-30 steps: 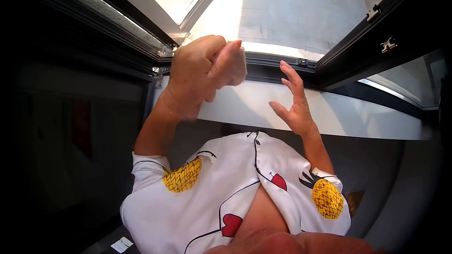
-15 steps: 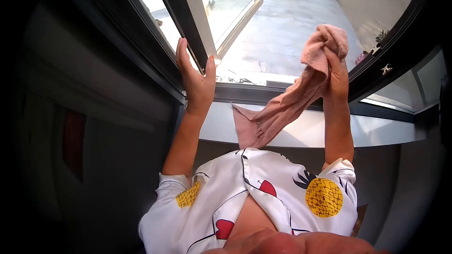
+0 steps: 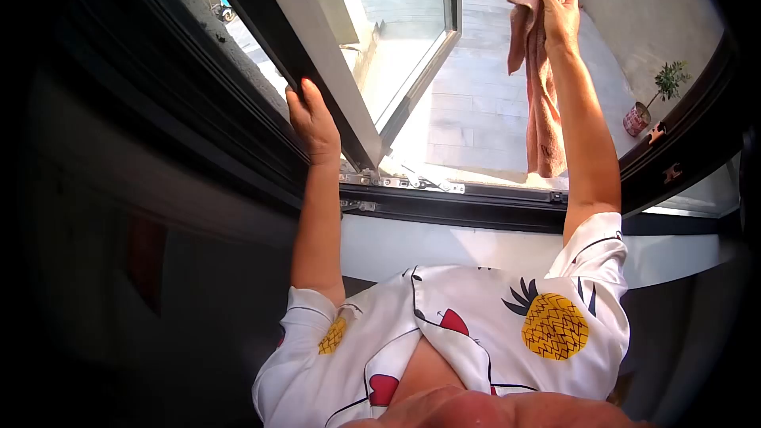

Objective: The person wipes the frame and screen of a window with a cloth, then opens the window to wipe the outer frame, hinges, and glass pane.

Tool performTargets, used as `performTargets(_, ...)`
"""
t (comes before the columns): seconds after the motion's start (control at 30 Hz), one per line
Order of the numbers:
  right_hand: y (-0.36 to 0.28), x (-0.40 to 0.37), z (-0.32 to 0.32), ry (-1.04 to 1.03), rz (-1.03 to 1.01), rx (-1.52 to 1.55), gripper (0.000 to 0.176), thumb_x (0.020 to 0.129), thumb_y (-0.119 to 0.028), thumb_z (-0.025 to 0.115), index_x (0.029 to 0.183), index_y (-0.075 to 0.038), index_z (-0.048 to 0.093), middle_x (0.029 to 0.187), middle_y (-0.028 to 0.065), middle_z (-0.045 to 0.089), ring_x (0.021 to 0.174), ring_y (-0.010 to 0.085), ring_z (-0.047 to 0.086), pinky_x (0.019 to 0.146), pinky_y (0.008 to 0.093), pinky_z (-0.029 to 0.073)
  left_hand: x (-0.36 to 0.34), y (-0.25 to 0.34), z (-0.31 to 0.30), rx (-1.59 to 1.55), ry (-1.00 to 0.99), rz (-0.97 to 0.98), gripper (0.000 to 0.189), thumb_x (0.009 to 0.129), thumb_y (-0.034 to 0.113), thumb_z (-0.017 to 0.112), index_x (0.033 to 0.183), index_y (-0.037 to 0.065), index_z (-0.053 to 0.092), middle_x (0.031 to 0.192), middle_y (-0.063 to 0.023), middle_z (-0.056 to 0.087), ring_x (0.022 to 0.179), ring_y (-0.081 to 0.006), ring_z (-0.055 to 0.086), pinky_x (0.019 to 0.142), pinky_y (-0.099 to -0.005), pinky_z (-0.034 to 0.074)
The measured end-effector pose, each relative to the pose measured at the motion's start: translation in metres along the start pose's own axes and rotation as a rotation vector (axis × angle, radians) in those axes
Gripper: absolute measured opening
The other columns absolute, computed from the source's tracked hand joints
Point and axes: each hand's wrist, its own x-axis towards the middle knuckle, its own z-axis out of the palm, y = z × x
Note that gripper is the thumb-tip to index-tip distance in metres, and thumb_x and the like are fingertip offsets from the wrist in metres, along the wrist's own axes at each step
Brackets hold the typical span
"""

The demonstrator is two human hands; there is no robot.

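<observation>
My right hand [image 3: 561, 22] clenched on bunched top of pink cloth [image 3: 543, 103], arm stretched farther out through window opening than half a second ago. Cloth now hangs nearly straight beyond bottom rail [image 3: 468, 210], seen against paving [image 3: 468, 103]; earlier slanted across white sill [image 3: 396, 242]. My left hand [image 3: 317, 125], spread before, now curled at edge of black sash [image 3: 273, 36]; fingers partly hidden, cannot tell if gripping. Potted plant [image 3: 636, 119] at right now shows more fully.
</observation>
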Motion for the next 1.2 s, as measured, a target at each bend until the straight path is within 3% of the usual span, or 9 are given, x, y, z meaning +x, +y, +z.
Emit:
performTargets(0.2, 0.078, -0.019, -0.029, 0.173, 0.344, -0.38, 0.054, 0.079, -0.023, 0.065, 0.127, -0.006, 0.049, 0.118, 0.019, 0.063, 0.113, 0.0325, 0.06, 0.098, 0.0395, 0.045, 0.012, -0.001, -0.034, -0.306, 0.168, -0.316, 0.051, 0.102, 0.038, 0.041, 0.09, -0.008, 0.059, 0.086, -0.0083, 0.061, 0.075, -0.0161, 0.055, 0.07, -0.0324, 0.049)
performTargets(0.37, 0.07, 0.005, -0.029, 0.173, 0.27, -0.572, 0.058, 0.081, -0.031, 0.067, 0.131, -0.009, 0.047, 0.12, 0.0194, 0.063, 0.114, 0.0373, 0.059, 0.095, 0.0457, 0.047, -0.007, 0.046, -0.039, -0.526, 0.18, -0.125, 0.049, 0.102, 0.041, 0.042, 0.121, -0.002, 0.054, 0.116, -0.0112, 0.059, 0.1, -0.0188, 0.058, 0.086, -0.0321, 0.05)
performTargets(0.4, 0.072, 0.014, -0.02, 0.154, 0.288, -0.624, 0.057, 0.081, -0.031, 0.066, 0.131, -0.011, 0.047, 0.119, 0.0191, 0.063, 0.114, 0.0375, 0.059, 0.095, 0.0462, 0.047, -0.011, 0.055, -0.049, -0.465, 0.056, -0.195, 0.053, 0.104, 0.043, 0.039, 0.141, 0.005, 0.039, 0.131, -0.0119, 0.053, 0.114, -0.0263, 0.058, 0.096, -0.0374, 0.05)
performTargets(0.63, 0.191, -0.009, 0.064, -0.009, 0.364, -0.402, 0.061, 0.081, -0.031, 0.064, 0.134, -0.007, 0.044, 0.127, 0.0244, 0.057, 0.116, 0.0425, 0.056, 0.1, 0.0468, 0.044, -0.001, 0.043, -0.041, -0.506, -0.035, -0.239, 0.056, 0.104, 0.043, 0.037, 0.132, -0.006, 0.042, 0.116, -0.0246, 0.059, 0.104, -0.0349, 0.064, 0.093, -0.0473, 0.055)
performTargets(0.77, 0.206, -0.013, 0.069, 0.035, 0.451, -0.206, 0.072, 0.081, -0.034, 0.063, 0.14, -0.004, 0.035, 0.131, 0.0326, 0.051, 0.123, 0.0461, 0.05, 0.105, 0.0466, 0.039, -0.001, 0.067, -0.028, -0.507, 0.176, -0.355, 0.055, 0.101, 0.04, 0.043, 0.129, -0.008, 0.046, 0.109, -0.0259, 0.061, 0.097, -0.0353, 0.066, 0.091, -0.0471, 0.056)
performTargets(0.9, 0.224, -0.008, 0.07, 0.198, 0.605, 0.02, 0.073, 0.076, -0.03, 0.072, 0.137, -0.004, 0.041, 0.131, 0.0208, 0.055, 0.122, 0.0317, 0.053, 0.102, 0.0417, 0.04, -0.003, 0.063, -0.036, -0.557, 0.041, -0.329, 0.058, 0.1, 0.042, 0.046, 0.132, -0.007, 0.043, 0.113, -0.0256, 0.06, 0.101, -0.0354, 0.064, 0.091, -0.0484, 0.056)
performTargets(1.03, 0.263, -0.001, 0.063, 0.05, 0.619, 0.105, 0.065, 0.074, -0.03, 0.075, 0.13, -0.011, 0.048, 0.125, 0.0117, 0.055, 0.114, 0.0263, 0.054, 0.096, 0.0377, 0.043, -0.002, 0.062, -0.032, -0.555, 0.039, -0.315, 0.06, 0.1, 0.046, 0.045, 0.132, -0.006, 0.044, 0.118, -0.024, 0.056, 0.103, -0.0363, 0.063, 0.092, -0.0498, 0.055)
performTargets(1.07, 0.268, -0.001, 0.065, 0.088, 0.589, 0.147, 0.042, 0.075, -0.028, 0.072, 0.111, -0.015, 0.057, 0.104, 0.0052, 0.059, 0.095, 0.0211, 0.057, 0.084, 0.0345, 0.045, -0.004, 0.063, -0.031, -0.558, 0.045, -0.314, 0.061, 0.1, 0.047, 0.045, 0.132, -0.005, 0.044, 0.118, -0.0235, 0.055, 0.104, -0.0364, 0.062, 0.092, -0.0499, 0.054)
performTargets(1.2, 0.283, 0.01, 0.065, 0.0, 0.562, 0.128, 0.016, 0.077, -0.025, 0.067, 0.083, -0.019, 0.054, 0.081, -0.0019, 0.053, 0.075, 0.0125, 0.051, 0.068, 0.0323, 0.042, -0.005, 0.055, -0.035, -0.579, 0.057, -0.283, 0.063, 0.1, 0.049, 0.044, 0.132, -0.006, 0.043, 0.118, -0.0229, 0.054, 0.103, -0.036, 0.063, 0.091, -0.0496, 0.055)
